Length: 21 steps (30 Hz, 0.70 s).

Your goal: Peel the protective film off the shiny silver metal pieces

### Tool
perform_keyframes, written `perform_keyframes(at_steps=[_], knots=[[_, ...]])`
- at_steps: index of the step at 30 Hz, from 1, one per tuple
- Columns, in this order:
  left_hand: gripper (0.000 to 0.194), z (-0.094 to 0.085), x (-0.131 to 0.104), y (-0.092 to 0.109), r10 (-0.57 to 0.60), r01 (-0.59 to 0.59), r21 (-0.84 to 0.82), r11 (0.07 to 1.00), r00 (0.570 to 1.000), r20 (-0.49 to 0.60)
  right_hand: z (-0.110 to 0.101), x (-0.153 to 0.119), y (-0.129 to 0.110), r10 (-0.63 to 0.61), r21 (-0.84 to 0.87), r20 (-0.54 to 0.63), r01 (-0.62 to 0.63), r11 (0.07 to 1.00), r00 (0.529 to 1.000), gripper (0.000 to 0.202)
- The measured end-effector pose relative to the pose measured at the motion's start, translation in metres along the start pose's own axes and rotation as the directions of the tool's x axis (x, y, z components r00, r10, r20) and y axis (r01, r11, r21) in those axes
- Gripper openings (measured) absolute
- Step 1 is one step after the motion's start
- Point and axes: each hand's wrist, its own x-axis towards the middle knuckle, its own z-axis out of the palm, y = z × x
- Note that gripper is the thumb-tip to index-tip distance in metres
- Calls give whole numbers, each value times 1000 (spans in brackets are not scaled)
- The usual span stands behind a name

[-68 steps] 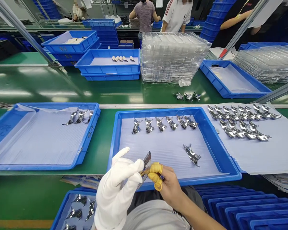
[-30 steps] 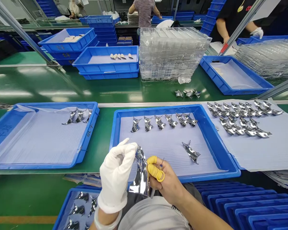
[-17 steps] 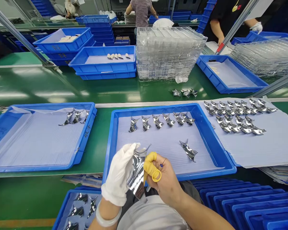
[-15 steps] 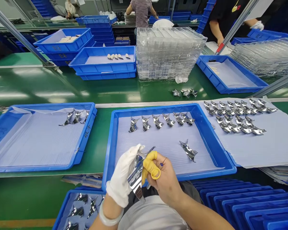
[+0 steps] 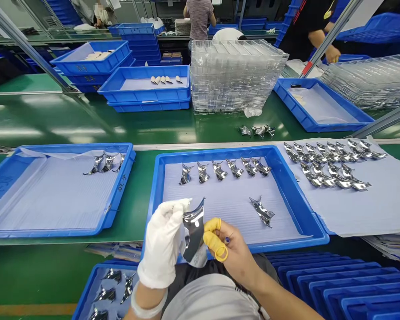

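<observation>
My left hand, in a white glove, is closed on a curved mirror-finish metal piece with pointed corners, held up above the front edge of the blue tray. My right hand wears yellow finger cots on the thumb and finger. Its fingers are bent together at the piece's right edge; whether they touch it is unclear. A small dark blue tip shows among these fingers, and the rest of that item is hidden. In the blue tray lie a row of similar shiny pieces and a single one.
A left tray holds a few shiny pieces. More pieces lie in rows on white paper at right. A lower tray and stacked trays flank my lap. Clear plastic trays and a co-worker are beyond.
My left hand has turned the metal piece, so its broad, shiny face now shows. My right hand has shifted slightly right and down from across the piece to its edge. A co-worker has moved a blue tray.
</observation>
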Motion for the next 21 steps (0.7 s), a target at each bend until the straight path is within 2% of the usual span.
perform_keyframes(at_steps=[2,3,5,7,9,11,17,19,21], knots=[[19,-6,-3,8,144,-147,45,988,988,61,-5,-1,5,-53,-80,38,55,995,998,26],[12,-8,-5,10,239,-247,70,966,965,104,-6,-1,7,-80,-111,53,86,990,995,25],[5,-12,-8,15,400,-424,98,900,895,200,-8,0,9,-121,-151,69,130,980,990,25],[11,-13,-9,17,485,-528,98,843,827,286,-8,2,11,-155,-174,71,166,971,985,25],[17,-13,-10,19,519,-578,104,810,787,334,-8,3,12,-191,-197,75,203,959,979,25],[20,-14,-10,20,535,-604,117,788,767,355,-9,3,13,-238,-229,86,252,940,967,26],[27,-20,-10,18,526,-614,158,774,761,380,-12,3,15,-341,-322,106,356,877,934,26],[25,-23,-6,17,520,-629,172,758,742,423,-12,4,14,-301,-311,96,316,896,949,27],[22,-25,2,16,502,-657,190,730,703,504,-13,8,14,-191,-271,96,210,939,977,27]])
